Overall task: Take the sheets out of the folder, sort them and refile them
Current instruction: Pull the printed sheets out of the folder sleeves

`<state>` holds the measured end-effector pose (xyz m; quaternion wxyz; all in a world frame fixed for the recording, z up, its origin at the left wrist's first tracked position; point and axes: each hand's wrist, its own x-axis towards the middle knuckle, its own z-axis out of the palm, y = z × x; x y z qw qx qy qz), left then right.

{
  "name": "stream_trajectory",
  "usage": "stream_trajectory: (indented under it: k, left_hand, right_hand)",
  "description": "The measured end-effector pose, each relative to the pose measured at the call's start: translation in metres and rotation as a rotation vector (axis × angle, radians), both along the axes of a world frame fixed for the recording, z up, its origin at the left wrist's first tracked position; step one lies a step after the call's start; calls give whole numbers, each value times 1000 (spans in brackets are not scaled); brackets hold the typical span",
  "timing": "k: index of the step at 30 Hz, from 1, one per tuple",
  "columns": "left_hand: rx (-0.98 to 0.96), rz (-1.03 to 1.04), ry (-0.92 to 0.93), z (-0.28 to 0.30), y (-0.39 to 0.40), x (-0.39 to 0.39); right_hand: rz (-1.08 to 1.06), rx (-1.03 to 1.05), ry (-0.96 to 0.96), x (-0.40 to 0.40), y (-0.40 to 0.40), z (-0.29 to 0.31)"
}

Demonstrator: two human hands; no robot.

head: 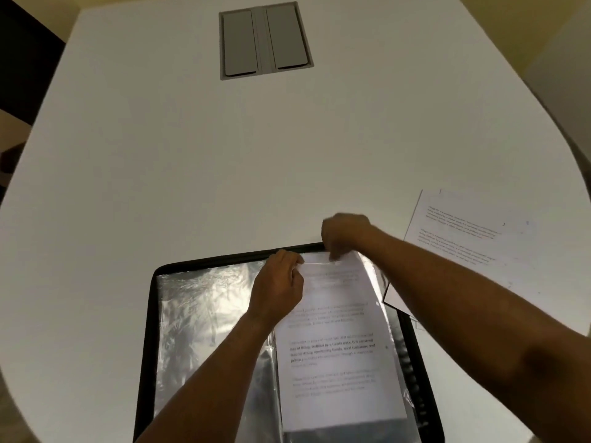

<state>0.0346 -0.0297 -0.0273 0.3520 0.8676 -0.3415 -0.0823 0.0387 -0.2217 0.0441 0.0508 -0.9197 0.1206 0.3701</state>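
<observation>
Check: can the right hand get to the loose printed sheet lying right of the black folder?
Probably yes. The loose printed white sheet lies uncovered on the white table, beside the right hand's forearm, but that hand is pinching the sheet in the black folder.

Printed sheet (335,346) atop open folder (153,314)

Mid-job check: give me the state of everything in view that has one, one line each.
folder: open, flat on table
printed sheet: top edge at a sleeve's mouth, pinched by both hands
left hand: pinching sheet top
right hand: gripping sheet top, blurred
loose sheets: out, lying right of folder
table hatch: closed
</observation>
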Motion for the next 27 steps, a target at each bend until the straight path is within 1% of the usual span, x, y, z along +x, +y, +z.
stream_trajectory:
  k: [4, 7, 9, 12, 14, 17, 20, 22, 24, 27]
  left_hand:
    - [-30, -24, -7, 5, -5, -2]
    - [-44, -51, 8, 8, -10, -5]
    - [-52, -63, 20, 10, -13, -7]
    - [-65, -51, 43, 12, -14, -7]
    - [-67, -44, 53, 12, -14, -8]
    - [-64, -36, 83, 9, -13, -8]
    - [-45, -40, 79, 4, -14, -11]
    - [-12, -39, 95, -1, -15, -15]
    - [58, -50, 100, -8, -16, -18]
    - [186, -90, 74, -19, -18, -26]
  right_hand:
    - [19, 19, -76, 25, -27, 29]
    - [-21, 12, -174, 44, -47, 49]
    - [-100, 66, -238, 54, -59, 68]
    - [-260, 181, -244, 60, -80, 113]
    - [-364, 228, -369, 51, -93, 148]
    - [-360, 155, -688, 27, -112, 187]
    - [-504, 276, -894, -1, -131, 200]
    - [-610, 303, -985, -22, -143, 202]
    - [-653, 292, -1044, -46, -159, 201]
    - [-616, 283, -999, -82, -189, 194]
